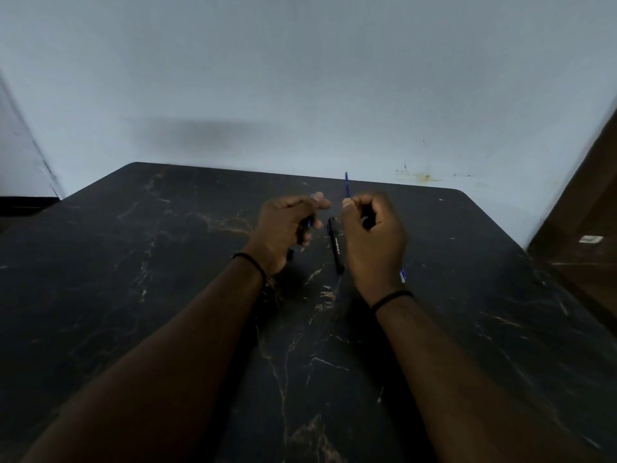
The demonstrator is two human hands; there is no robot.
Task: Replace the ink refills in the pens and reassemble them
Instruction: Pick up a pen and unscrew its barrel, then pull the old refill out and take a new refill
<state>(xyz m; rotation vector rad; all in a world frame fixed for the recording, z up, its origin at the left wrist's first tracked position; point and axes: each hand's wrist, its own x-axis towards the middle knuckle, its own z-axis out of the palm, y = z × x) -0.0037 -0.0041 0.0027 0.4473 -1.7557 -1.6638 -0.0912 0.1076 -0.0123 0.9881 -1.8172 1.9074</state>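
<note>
Broadly, we are cataloguing by size. Item one: the dark marble-patterned table (133,295), which is lying beneath both our forearms and stretching away past the hands to a pale wall (300,78). Item two: our right hand (374,242), which is hovering above the table with its fingers curled, pinching a thin blue ink refill (347,185) that is sticking up and away from the thumb. Item three: our left hand (283,228), just beside the right and apart from it, which is closing around a dark pen part (289,254); only a black end is peeking out below the palm and a bluish bit near the fingertips, so we cannot tell exactly which piece it is. Item four: a black pen (335,245) with white lettering, which is lying on the table between the two hands, running toward us. Item five: thin black bands, one circling each wrist. Item six: a small blue-and-white piece (402,275), which is showing just past the outer edge of the right wrist; we cannot tell what it is.
</note>
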